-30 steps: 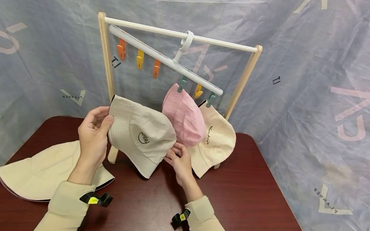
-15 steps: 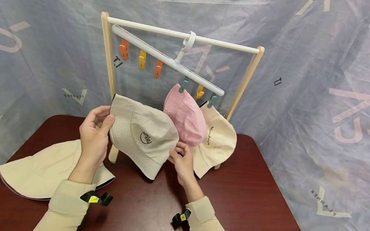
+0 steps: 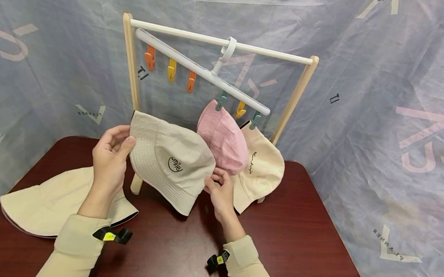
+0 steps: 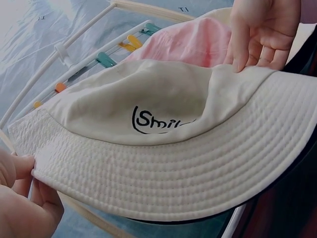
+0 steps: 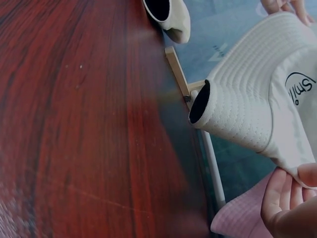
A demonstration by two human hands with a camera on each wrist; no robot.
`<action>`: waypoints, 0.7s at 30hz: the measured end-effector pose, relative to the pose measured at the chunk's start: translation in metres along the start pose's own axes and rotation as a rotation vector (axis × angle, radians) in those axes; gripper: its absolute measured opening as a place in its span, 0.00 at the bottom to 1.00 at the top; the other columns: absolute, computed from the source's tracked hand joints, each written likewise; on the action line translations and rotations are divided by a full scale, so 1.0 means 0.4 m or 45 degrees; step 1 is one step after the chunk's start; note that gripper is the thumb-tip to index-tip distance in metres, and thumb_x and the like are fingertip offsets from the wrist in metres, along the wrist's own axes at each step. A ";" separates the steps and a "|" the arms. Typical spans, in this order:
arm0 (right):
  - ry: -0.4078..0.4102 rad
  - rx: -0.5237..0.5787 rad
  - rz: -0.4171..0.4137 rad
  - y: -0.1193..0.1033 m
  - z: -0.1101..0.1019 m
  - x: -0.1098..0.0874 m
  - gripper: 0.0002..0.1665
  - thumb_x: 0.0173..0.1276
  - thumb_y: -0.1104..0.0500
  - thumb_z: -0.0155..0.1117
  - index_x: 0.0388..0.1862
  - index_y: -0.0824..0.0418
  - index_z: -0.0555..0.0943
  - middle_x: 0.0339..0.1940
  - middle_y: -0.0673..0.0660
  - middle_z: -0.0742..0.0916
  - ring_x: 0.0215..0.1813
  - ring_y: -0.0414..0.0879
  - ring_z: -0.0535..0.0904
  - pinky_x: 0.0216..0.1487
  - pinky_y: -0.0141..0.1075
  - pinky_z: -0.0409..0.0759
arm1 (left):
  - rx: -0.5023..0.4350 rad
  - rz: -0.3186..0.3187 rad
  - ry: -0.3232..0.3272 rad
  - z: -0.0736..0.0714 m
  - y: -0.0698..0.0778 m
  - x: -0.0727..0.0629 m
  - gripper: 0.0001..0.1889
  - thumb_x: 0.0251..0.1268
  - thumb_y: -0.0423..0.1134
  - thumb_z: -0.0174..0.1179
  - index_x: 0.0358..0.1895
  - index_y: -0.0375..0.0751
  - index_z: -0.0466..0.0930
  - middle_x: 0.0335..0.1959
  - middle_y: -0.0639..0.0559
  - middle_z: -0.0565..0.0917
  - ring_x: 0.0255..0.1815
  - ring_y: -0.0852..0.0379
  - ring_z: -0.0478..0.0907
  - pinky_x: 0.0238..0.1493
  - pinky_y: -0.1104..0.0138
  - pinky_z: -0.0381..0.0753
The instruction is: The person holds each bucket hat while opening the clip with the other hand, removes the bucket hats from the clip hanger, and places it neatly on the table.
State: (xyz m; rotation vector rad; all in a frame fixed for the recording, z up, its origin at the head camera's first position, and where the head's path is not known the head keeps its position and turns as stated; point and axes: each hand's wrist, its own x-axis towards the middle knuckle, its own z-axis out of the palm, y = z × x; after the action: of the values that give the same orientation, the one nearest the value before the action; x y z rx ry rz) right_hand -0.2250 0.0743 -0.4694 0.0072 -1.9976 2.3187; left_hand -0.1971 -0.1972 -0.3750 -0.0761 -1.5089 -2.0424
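Observation:
A light grey bucket hat [image 3: 170, 156] with a black "smile" print is held up sideways between both hands. My left hand [image 3: 109, 158] pinches the edge of its brim, thumb in front, as the left wrist view also shows on the brim [image 4: 148, 173]. My right hand [image 3: 220, 194] pinches the crown at the lower right, with the thumb on the near side. Just behind the right hand hangs a pink bucket hat [image 3: 223, 140], gripped by a green clip [image 3: 221, 101]. Farther right, a cream bucket hat [image 3: 260, 171] hangs from another green clip [image 3: 255, 120].
A wooden rack [image 3: 302, 90] carries a white hanger bar [image 3: 196, 68], tilted down to the right. Orange clips [image 3: 150, 58] and a yellow clip [image 3: 171, 70] hang bare on its left half. Another cream hat [image 3: 51, 201] lies on the dark red table [image 3: 295, 246] at left.
Both hands keep their hold on the grey hat. The left hand has shifted slightly left with the brim edge, and the hat looks a little more spread out.

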 end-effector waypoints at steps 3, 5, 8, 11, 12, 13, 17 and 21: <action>-0.003 -0.014 -0.011 -0.002 0.000 0.000 0.22 0.74 0.69 0.66 0.65 0.66 0.77 0.48 0.59 0.83 0.39 0.41 0.84 0.50 0.45 0.88 | 0.000 -0.015 0.009 -0.004 0.002 0.003 0.15 0.74 0.26 0.64 0.61 0.34 0.83 0.49 0.48 0.84 0.50 0.55 0.80 0.52 0.76 0.82; -0.006 -0.020 -0.015 -0.005 -0.001 -0.001 0.22 0.74 0.69 0.66 0.65 0.66 0.77 0.48 0.60 0.84 0.39 0.41 0.84 0.50 0.45 0.88 | 0.000 -0.026 0.010 -0.006 0.005 0.004 0.16 0.74 0.26 0.65 0.61 0.34 0.83 0.49 0.49 0.84 0.51 0.55 0.80 0.51 0.76 0.82; -0.012 -0.030 -0.021 -0.007 -0.002 -0.001 0.22 0.74 0.69 0.66 0.65 0.66 0.77 0.48 0.60 0.84 0.39 0.42 0.84 0.51 0.46 0.88 | -0.007 -0.044 0.001 -0.012 0.007 0.006 0.16 0.74 0.26 0.65 0.61 0.34 0.82 0.49 0.48 0.84 0.52 0.55 0.81 0.51 0.76 0.83; -0.018 -0.040 -0.022 -0.009 -0.003 -0.002 0.22 0.74 0.69 0.66 0.65 0.65 0.77 0.48 0.60 0.84 0.39 0.42 0.84 0.52 0.48 0.88 | -0.010 -0.063 -0.011 -0.019 0.007 0.009 0.16 0.74 0.27 0.65 0.62 0.35 0.82 0.50 0.48 0.83 0.52 0.55 0.81 0.51 0.76 0.83; -0.021 -0.042 -0.023 -0.010 -0.004 -0.002 0.22 0.74 0.69 0.66 0.65 0.65 0.77 0.49 0.60 0.84 0.39 0.42 0.84 0.52 0.49 0.88 | -0.007 -0.069 -0.013 -0.021 0.007 0.010 0.16 0.74 0.27 0.65 0.62 0.35 0.82 0.50 0.48 0.83 0.52 0.55 0.81 0.50 0.76 0.83; -0.024 -0.044 -0.023 -0.011 -0.004 -0.002 0.22 0.74 0.69 0.66 0.65 0.65 0.77 0.49 0.60 0.84 0.39 0.42 0.84 0.52 0.49 0.88 | 0.002 -0.073 -0.013 -0.024 0.007 0.011 0.16 0.74 0.27 0.65 0.62 0.36 0.82 0.50 0.49 0.83 0.52 0.55 0.81 0.50 0.77 0.83; -0.034 -0.051 -0.026 -0.016 -0.004 -0.003 0.22 0.74 0.69 0.67 0.65 0.66 0.77 0.49 0.61 0.84 0.39 0.42 0.84 0.51 0.47 0.88 | 0.035 -0.083 -0.015 -0.032 0.006 0.013 0.16 0.74 0.27 0.64 0.62 0.37 0.82 0.50 0.50 0.83 0.52 0.57 0.82 0.50 0.77 0.83; -0.034 -0.054 -0.031 -0.019 -0.003 -0.004 0.22 0.74 0.69 0.67 0.64 0.66 0.78 0.48 0.60 0.84 0.38 0.41 0.83 0.48 0.42 0.88 | 0.050 -0.093 -0.014 -0.043 0.004 0.015 0.16 0.74 0.27 0.65 0.62 0.37 0.82 0.49 0.50 0.83 0.50 0.58 0.83 0.49 0.77 0.84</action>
State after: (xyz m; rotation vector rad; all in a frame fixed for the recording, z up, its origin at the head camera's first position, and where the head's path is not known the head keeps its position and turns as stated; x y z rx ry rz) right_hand -0.2228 0.0765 -0.4624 0.0602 -2.0468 2.2733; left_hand -0.1961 -0.2151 -0.3772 -0.0169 -1.5795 -2.0713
